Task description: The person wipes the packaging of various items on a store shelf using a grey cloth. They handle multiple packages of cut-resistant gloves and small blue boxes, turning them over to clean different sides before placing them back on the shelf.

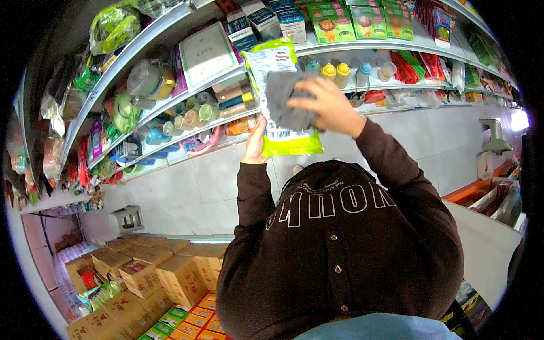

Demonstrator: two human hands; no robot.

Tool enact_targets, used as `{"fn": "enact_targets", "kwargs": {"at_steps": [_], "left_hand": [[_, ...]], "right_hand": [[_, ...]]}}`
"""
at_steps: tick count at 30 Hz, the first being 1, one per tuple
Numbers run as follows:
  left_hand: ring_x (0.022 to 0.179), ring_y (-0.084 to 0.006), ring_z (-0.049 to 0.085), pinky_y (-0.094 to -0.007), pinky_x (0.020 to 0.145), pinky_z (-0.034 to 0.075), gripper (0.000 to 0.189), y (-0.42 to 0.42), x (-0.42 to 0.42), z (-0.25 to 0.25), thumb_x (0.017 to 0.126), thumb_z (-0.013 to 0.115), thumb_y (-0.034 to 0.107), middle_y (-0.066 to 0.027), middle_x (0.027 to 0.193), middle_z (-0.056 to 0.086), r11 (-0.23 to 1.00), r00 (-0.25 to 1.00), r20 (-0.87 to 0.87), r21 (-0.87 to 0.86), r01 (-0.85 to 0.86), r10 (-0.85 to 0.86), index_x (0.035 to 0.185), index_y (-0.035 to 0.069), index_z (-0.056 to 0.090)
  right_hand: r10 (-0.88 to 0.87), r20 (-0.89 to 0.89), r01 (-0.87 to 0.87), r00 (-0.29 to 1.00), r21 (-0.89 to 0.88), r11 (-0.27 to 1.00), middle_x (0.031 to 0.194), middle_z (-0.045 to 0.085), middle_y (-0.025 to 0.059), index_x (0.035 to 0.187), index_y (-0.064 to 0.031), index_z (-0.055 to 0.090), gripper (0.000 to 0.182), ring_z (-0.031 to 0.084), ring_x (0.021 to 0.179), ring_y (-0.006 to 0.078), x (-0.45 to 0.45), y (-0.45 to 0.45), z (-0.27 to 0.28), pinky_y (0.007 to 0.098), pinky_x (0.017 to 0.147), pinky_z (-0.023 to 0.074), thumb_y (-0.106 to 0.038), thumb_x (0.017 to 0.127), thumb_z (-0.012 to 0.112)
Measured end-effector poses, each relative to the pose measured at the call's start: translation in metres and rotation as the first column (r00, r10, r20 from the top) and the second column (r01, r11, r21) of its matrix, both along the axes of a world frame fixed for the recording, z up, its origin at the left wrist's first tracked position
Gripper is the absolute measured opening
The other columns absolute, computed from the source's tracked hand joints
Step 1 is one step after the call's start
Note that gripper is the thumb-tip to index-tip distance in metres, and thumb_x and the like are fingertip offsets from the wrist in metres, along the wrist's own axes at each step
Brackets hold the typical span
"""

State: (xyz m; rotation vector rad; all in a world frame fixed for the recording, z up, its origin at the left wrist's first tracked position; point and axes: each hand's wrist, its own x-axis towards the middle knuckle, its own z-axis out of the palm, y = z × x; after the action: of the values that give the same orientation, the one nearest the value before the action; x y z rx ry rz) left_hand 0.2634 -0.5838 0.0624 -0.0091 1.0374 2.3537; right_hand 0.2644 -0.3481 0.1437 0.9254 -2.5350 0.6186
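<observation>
A green and white plastic package (293,145) with printed writing is held upright before the shelves. My left hand (255,142) grips its lower left edge. My right hand (325,102) presses a crumpled dark grey cloth (285,100) against the package's printed face, and its fingers look slightly blurred. The cloth covers the middle of the package. Behind the package's top stand dark blue and white boxes (260,21) on a shelf.
Curved-looking shelves (403,46) hold green cartoon packets (331,23), yellow-capped bottles (335,73), cups (199,112) and a framed certificate (208,55). Cardboard cartons (182,276) are stacked at lower left. Plastic stools (127,219) stand on the tiled floor (191,187) at both sides.
</observation>
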Motion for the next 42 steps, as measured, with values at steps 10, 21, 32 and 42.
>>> {"fn": "enact_targets", "kwargs": {"at_steps": [10, 21, 32, 42], "left_hand": [[0.117, -0.0143, 0.049, -0.0281, 0.096, 0.04, 0.052, 0.004, -0.004, 0.0, 0.098, 0.045, 0.035, -0.007, 0.131, 0.05, 0.966, 0.978, -0.096, -0.198, 0.165, -0.186, 0.136, 0.0, 0.039], [0.116, -0.012, 0.047, -0.0259, 0.095, 0.038, 0.053, -0.004, -0.003, 0.008, 0.099, 0.042, 0.038, -0.0056, 0.131, 0.049, 0.924, 0.969, -0.186, -0.372, 0.085, -0.164, 0.135, 0.0, 0.04], [0.12, -0.0139, 0.046, -0.0284, 0.099, 0.037, 0.053, 0.002, -0.008, 0.011, 0.099, 0.042, 0.037, -0.0056, 0.132, 0.048, 0.922, 0.986, -0.163, -0.38, -0.078, 0.016, 0.137, 0.001, 0.037], [0.12, -0.0169, 0.047, -0.0322, 0.099, 0.04, 0.048, -0.002, -0.015, 0.02, 0.1, 0.04, 0.03, -0.0076, 0.134, 0.046, 0.975, 0.992, -0.083, -0.195, -0.105, 0.091, 0.139, 0.003, 0.034]], "right_hand": [[-0.447, -0.196, 0.406, 0.873, -0.216, 0.888, 0.115, 0.054, 0.009, 0.113, -0.0195, 0.062, 0.055, 0.053, 0.104, 0.0297, -0.087, 0.051, 0.008, 0.0387, 0.089, 0.0438, -0.004, 0.06, 0.066], [-0.469, -0.052, 0.468, 0.882, -0.039, 0.883, 0.114, 0.055, 0.0101, 0.11, -0.0205, 0.065, 0.045, 0.054, 0.101, 0.0308, -0.086, 0.059, -0.015, 0.0416, 0.087, 0.0444, -0.012, 0.066, 0.068], [-0.058, -0.031, 0.052, 0.998, -0.168, 0.984, 0.114, 0.053, 0.0095, 0.114, -0.0195, 0.062, 0.062, 0.051, 0.109, 0.0304, -0.019, -0.019, 0.003, 0.041, 0.093, 0.0418, -0.006, 0.053, 0.07], [-0.019, -0.098, 0.007, 0.995, -0.125, 0.992, 0.116, 0.052, 0.0086, 0.112, -0.0218, 0.061, 0.058, 0.048, 0.11, 0.0317, -0.022, 0.009, 0.008, 0.043, 0.089, 0.0415, -0.01, 0.056, 0.071]]}}
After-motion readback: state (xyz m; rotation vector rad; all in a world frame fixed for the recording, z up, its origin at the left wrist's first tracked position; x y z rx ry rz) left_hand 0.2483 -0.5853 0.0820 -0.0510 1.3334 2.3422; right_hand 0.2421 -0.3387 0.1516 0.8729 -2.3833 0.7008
